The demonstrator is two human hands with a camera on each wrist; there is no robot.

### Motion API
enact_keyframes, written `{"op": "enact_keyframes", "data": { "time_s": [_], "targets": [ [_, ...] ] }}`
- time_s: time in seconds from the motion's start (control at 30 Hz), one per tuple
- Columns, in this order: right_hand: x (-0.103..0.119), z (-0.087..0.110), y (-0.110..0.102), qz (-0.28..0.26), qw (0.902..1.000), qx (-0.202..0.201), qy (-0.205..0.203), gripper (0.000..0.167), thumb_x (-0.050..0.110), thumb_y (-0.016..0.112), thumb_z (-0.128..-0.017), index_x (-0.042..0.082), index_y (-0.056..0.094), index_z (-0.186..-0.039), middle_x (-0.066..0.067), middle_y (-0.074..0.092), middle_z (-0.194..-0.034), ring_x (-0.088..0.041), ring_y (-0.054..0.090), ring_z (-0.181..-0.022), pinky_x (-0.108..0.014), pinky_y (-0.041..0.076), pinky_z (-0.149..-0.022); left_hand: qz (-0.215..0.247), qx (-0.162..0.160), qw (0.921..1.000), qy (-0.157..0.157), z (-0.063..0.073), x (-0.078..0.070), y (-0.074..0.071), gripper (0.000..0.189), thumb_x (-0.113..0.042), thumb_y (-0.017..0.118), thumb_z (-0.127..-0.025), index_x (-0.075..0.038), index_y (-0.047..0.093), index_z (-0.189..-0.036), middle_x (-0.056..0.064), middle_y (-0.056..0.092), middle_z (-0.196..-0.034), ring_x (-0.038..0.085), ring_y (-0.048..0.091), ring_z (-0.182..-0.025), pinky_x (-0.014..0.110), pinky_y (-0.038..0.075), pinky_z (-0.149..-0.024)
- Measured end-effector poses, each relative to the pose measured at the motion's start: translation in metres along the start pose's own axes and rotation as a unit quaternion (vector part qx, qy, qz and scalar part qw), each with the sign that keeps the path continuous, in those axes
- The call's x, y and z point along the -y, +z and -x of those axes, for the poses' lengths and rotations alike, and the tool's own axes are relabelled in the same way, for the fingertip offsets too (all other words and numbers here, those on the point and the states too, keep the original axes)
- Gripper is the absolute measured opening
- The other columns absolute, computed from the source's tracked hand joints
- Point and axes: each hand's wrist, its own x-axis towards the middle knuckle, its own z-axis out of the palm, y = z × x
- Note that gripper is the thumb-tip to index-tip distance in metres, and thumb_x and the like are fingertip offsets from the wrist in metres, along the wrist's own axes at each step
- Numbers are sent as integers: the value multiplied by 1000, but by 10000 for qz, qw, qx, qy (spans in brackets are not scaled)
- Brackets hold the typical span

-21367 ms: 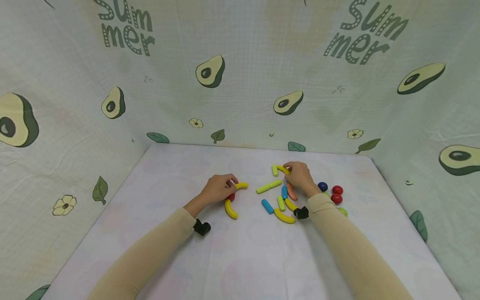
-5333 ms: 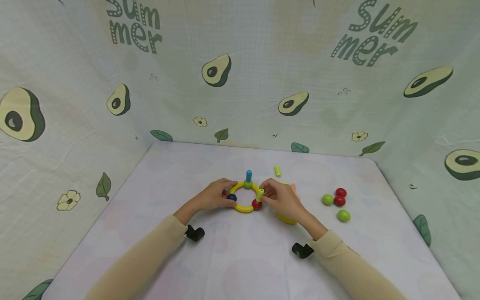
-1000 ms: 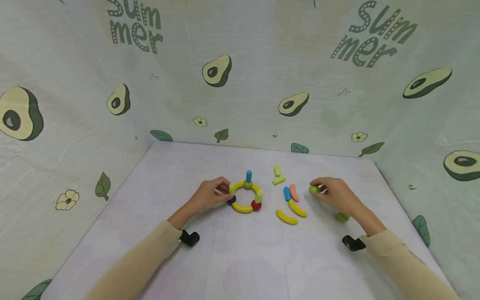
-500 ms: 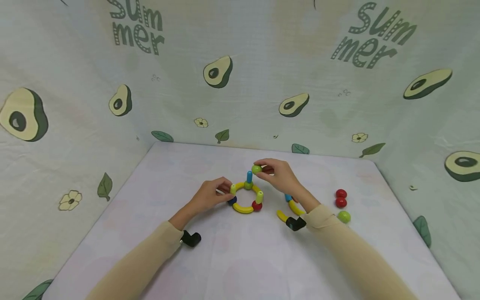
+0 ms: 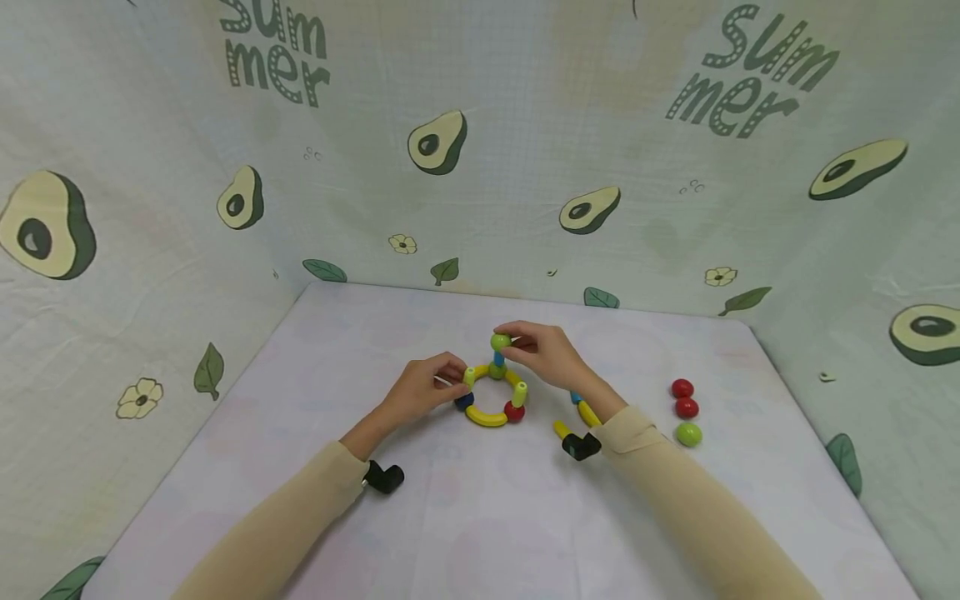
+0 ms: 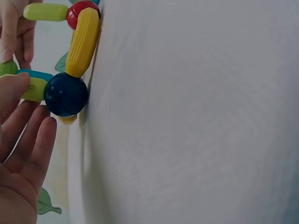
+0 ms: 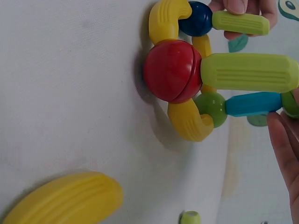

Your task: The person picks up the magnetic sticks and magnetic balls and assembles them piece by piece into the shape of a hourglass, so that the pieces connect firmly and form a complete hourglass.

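A ring of yellow curved rods (image 5: 486, 417) and balls lies mid-table. Its navy ball (image 6: 66, 94), red ball (image 7: 172, 71) and green ball (image 7: 211, 109) each bear an upright stick. My left hand (image 5: 423, 392) pinches the lime stick (image 7: 240, 23) on the navy ball. Between thumb and fingers of my right hand (image 5: 549, 354) is another green ball (image 5: 500, 342), at the top of the blue stick (image 7: 253, 103). The lime stick (image 5: 519, 395) on the red ball stands untouched.
To the right lie two red balls (image 5: 682, 388) and a loose green ball (image 5: 688, 433). Below my right forearm are a yellow curved rod (image 7: 70, 200) and a partly hidden blue rod (image 5: 576, 397). Patterned cloth (image 5: 480, 150) walls the table.
Long before, the pieces lay loose; the ring and sticks have since been joined. In the last second my right hand carried the green ball leftward and down onto the blue stick. My left stayed put.
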Motion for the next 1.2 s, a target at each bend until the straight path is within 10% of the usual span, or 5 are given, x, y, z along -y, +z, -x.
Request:
{"op": "enact_keyframes", "data": {
  "time_s": [0.87, 1.2],
  "targets": [
    [15, 11, 14, -114, 9977, 469, -467, 32, 7, 78, -98, 4, 71, -128, -8, 74, -124, -29, 74, -108, -46, 62, -93, -388, -172, 9984, 384, -10, -4, 12, 34, -17, 85, -93, -17, 72, -125, -2, 76, -103, 8, 72, -90, 28, 61, -83],
    [13, 60, -2, -51, 9971, 258, 711, 32, 21, 77, -100, 14, 69, -130, -4, 75, -118, -19, 74, -103, -37, 62, -92, -447, 59, 9976, 529, -10, -5, 11, 72, -14, 81, -96, -26, 49, -159, 1, 77, -111, 10, 73, -93, 26, 61, -83]
  ]
}}
